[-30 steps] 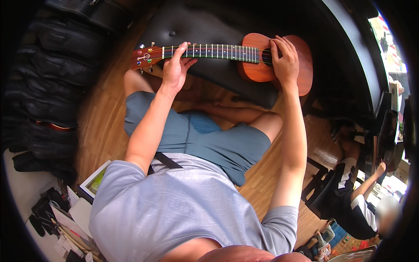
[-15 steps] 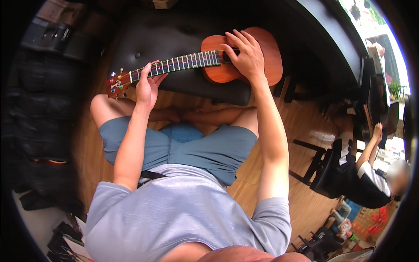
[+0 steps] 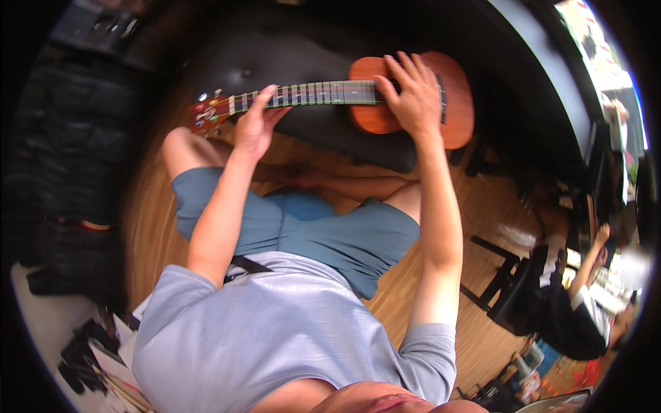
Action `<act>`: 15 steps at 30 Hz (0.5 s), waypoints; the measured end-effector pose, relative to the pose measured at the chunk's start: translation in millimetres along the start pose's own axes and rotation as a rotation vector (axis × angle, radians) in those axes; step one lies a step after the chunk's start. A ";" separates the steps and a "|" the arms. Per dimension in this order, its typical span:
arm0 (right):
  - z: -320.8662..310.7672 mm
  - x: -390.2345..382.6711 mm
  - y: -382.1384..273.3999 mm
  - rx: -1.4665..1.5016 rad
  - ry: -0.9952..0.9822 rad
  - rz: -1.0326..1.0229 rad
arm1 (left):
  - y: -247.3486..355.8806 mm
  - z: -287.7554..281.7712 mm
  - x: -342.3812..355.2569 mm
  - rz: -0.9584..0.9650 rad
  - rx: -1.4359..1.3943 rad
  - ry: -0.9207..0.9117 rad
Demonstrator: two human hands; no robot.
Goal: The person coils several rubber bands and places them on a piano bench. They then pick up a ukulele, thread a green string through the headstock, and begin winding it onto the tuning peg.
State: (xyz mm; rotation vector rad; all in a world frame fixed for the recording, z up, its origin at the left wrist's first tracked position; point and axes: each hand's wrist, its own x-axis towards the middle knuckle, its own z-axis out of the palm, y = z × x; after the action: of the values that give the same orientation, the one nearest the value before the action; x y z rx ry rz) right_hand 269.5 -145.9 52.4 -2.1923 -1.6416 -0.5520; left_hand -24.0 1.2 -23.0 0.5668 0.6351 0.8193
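Note:
A reddish-brown ukulele (image 3: 457, 113) lies across the black padded bench in front of me, its headstock to the left and its body to the right. My left hand (image 3: 255, 129) is closed round the neck near the headstock, thumb over the fretboard and fingers partly hidden behind it. Over the strings, my right hand (image 3: 416, 103) rests flat with fingers spread, covering the sound hole. The dark bridge (image 3: 442, 100) shows just to the right of that hand.
The bench (image 3: 289, 58) has a tufted top. At right, another person (image 3: 561, 296) sits on a black seat beside a dark, piano-like piece of furniture. Dark bags or cases (image 3: 62, 158) line the left side. Wooden floor (image 3: 392, 289) shows round my crossed legs.
The ukulele has shifted right in view and lies more level. My left hand sits slightly farther along the neck from the headstock. My right hand has moved toward the neck, uncovering the bridge.

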 end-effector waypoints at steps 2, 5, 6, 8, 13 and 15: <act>-1.8 -0.2 -3.8 0.039 -0.018 0.016 | 0.8 1.8 -3.4 0.012 0.017 0.042; -4.3 2.7 -7.1 0.080 -0.043 0.012 | 11.6 11.6 -11.5 0.036 0.046 0.094; -4.1 3.9 -8.9 0.074 -0.047 0.006 | 11.9 7.8 -12.1 0.071 0.049 0.097; -3.8 4.8 -10.0 0.051 -0.075 0.015 | 10.7 -0.9 -14.1 0.073 0.040 0.103; -0.1 2.3 -6.1 0.012 -0.117 0.028 | 20.3 -8.5 -28.9 0.025 0.079 0.129; 2.9 0.0 -5.9 0.012 -0.132 0.024 | 23.2 -11.1 -38.9 0.017 0.071 0.159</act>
State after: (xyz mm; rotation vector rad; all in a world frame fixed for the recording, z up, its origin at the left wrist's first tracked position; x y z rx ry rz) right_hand 264.1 -142.8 50.2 -2.2800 -1.6769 -0.3982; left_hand -63.3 -14.6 -3.5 0.5757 0.8084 0.8660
